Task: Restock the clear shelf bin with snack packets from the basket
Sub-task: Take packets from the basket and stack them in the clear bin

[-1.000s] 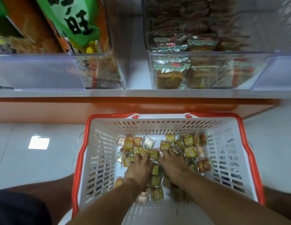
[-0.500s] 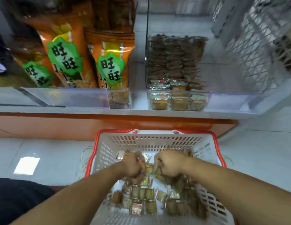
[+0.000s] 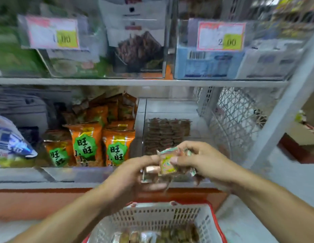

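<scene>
Both hands are meeting at centre frame in front of the clear shelf bin (image 3: 172,109). The left hand (image 3: 130,174) is curling its grip around a blurred bunch of snack packets (image 3: 167,163), and the right hand (image 3: 203,160) is pinching the same bunch from the other side — thumb pressing on a yellow-green wrapper. Below them, at the bottom of the frame, the red-rimmed white basket (image 3: 152,218) is holding more packets. Orange bags (image 3: 102,144) are standing in the bin at centre left.

Clear bin (image 3: 172,109) open above its packet rows (image 3: 167,132), orange bags (image 3: 103,142) crowding left
</scene>
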Tool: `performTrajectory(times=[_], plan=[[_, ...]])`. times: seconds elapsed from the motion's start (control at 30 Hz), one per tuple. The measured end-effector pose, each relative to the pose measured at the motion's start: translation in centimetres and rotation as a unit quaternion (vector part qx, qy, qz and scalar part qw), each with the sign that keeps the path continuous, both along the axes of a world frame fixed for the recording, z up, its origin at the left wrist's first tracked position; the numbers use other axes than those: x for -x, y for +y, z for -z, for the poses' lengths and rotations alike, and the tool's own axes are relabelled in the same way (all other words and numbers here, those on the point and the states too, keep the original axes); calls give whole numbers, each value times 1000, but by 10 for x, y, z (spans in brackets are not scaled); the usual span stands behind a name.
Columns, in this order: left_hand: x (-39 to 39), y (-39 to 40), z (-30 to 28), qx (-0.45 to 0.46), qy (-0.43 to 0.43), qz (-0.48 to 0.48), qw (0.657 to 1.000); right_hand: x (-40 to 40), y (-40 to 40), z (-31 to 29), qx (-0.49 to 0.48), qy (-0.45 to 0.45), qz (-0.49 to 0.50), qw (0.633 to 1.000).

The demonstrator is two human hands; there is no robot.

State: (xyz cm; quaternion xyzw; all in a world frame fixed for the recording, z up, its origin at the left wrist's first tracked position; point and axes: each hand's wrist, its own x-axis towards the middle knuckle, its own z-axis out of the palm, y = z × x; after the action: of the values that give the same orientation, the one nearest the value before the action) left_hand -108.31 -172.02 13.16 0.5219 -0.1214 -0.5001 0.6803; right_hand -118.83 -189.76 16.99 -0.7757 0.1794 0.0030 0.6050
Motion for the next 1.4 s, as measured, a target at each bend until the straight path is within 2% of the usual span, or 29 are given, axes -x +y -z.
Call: performTrajectory(times=[0.1, 0.23, 0.33, 0.43, 0.57, 0.73, 0.93, 1.0, 1.1, 1.13, 1.23, 1.4], plan=[[10, -13, 0, -28, -92, -25, 995, -7, 1, 11, -42, -2, 31, 999], [7, -22, 4, -51, -72, -52, 995, -8, -10, 16, -109, -23, 33, 993], [3, -23, 6, -64, -45, -45, 996, -6, -15, 16, -79, -21, 26, 996], [4, -23, 8, -63, -46, -49, 996, -5, -5, 14, -51, -63, 25, 996], [7, -16, 9, -36, -38, -51, 997, -3, 3, 13, 15, -112, 47, 993], [5, -10, 11, 4, -14, -50, 999, -2, 2, 9, 68, -108, 54, 990], [12, -8, 12, -19, -86, 3, 996, -3, 5, 9, 120, -100, 29, 987], [13, -9, 11, -21, -80, 0, 997, -3, 4, 8, 99, -89, 10, 991], [14, -11, 8, -16, -86, -5, 996, -2, 0, 5, -46, -52, -1, 998], [14, -11, 8, -16, -88, -11, 996, -2, -2, 6, -68, -44, 6, 997], [14, -12, 9, -14, -86, -35, 996, -2, -1, 7, -73, -30, 61, 995], [15, -11, 9, 16, -121, -65, 990, -3, 11, 14, -60, -60, 144, 986]])
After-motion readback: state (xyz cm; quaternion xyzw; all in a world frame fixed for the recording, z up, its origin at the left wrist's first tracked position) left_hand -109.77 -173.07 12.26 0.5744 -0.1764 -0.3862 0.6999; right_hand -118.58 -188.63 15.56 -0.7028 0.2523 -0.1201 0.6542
